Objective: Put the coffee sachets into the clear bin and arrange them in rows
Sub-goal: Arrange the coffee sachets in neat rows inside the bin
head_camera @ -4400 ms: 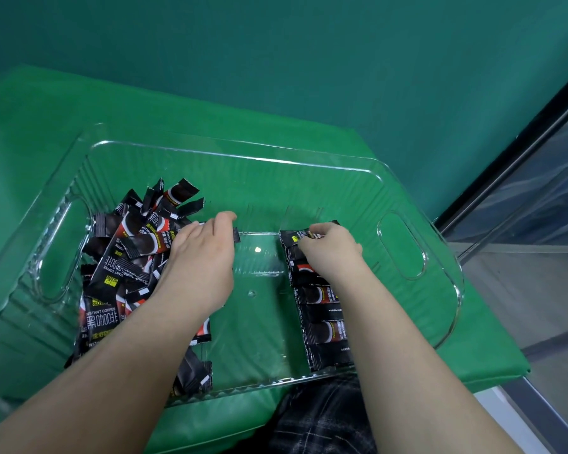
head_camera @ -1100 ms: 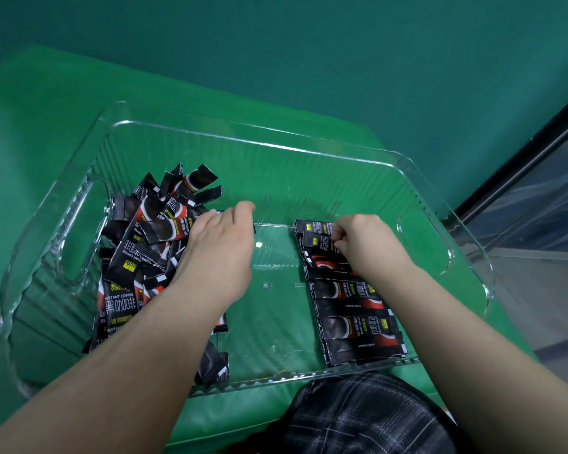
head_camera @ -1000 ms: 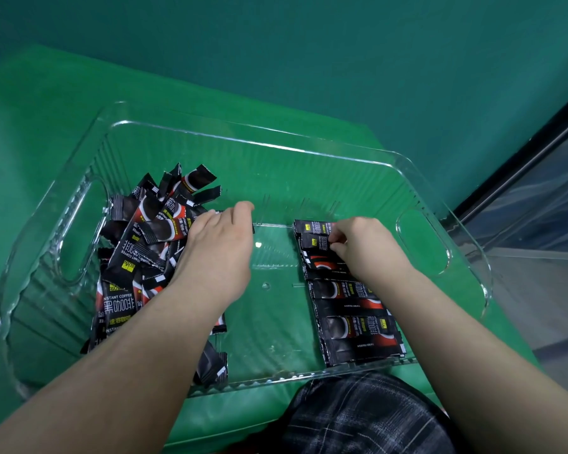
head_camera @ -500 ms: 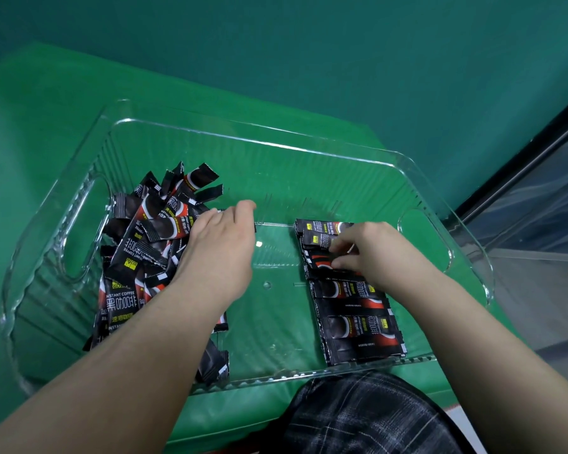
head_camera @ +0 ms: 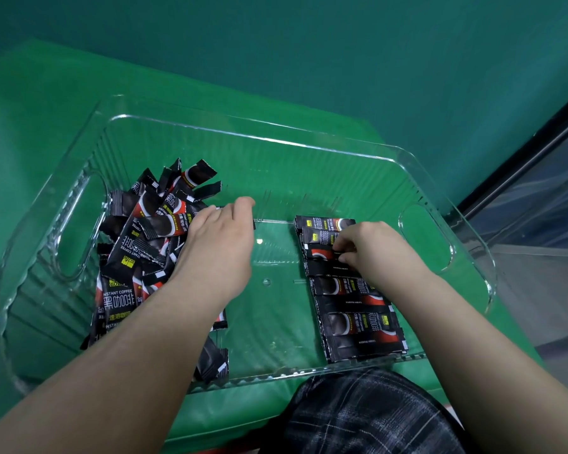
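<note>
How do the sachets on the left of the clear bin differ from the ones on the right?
The left pile is a loose heap, sachets crossing at many angles; the right row lies flat, parallel and overlapping. The pile holds visibly more sachets than the row. The left hand rests on the pile; the right hand pinches a sachet in the row. Both groups are the same black packets inside the clear bin.

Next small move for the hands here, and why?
Probably: the right hand seats the sachet it pinches flat in the row, then lets go. The row runs along the right side of the clear bin, overlapping neatly, while the loose pile still lies jumbled at the left under the left hand, which can feed the next one.
</note>
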{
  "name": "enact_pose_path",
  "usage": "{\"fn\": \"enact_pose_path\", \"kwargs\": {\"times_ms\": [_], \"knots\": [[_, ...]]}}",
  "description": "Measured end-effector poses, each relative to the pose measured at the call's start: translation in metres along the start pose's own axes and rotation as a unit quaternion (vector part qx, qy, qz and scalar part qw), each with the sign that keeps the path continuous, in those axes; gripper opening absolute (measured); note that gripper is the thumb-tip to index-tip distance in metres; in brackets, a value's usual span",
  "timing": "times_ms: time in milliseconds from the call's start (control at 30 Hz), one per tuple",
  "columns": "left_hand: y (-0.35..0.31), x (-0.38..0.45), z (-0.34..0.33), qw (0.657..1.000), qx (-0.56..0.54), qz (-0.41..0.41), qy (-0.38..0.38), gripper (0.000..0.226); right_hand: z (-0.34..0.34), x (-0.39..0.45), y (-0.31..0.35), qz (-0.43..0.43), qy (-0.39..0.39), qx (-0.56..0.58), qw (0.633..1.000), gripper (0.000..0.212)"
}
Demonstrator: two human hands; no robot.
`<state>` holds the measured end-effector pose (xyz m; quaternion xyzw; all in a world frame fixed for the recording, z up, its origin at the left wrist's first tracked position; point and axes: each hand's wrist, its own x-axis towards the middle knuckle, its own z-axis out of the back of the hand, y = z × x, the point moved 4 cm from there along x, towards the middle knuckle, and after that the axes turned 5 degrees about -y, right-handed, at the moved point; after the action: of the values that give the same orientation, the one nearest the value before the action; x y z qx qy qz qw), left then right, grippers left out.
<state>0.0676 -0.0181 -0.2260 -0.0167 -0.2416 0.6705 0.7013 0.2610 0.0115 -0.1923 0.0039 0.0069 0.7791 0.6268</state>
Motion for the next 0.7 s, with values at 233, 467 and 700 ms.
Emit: {"fn": "enact_pose_path", "kwargs": {"times_ms": [233,467,700], "knots": [[0.0,-0.001,0.001,1.0,0.0,0.001,0.003,0.069,0.007,-0.001,0.003,-0.002,-0.038,0.022,0.999,0.028],[0.0,0.0,0.0,1.0,-0.001,0.0,0.003,0.069,-0.013,-0.006,0.018,0.003,0.031,0.043,0.999,0.048],[-0.001,0.001,0.001,1.0,-0.002,0.004,0.006,0.071,-0.024,-0.009,0.018,0.0,0.066,0.025,0.998,0.052]]}}
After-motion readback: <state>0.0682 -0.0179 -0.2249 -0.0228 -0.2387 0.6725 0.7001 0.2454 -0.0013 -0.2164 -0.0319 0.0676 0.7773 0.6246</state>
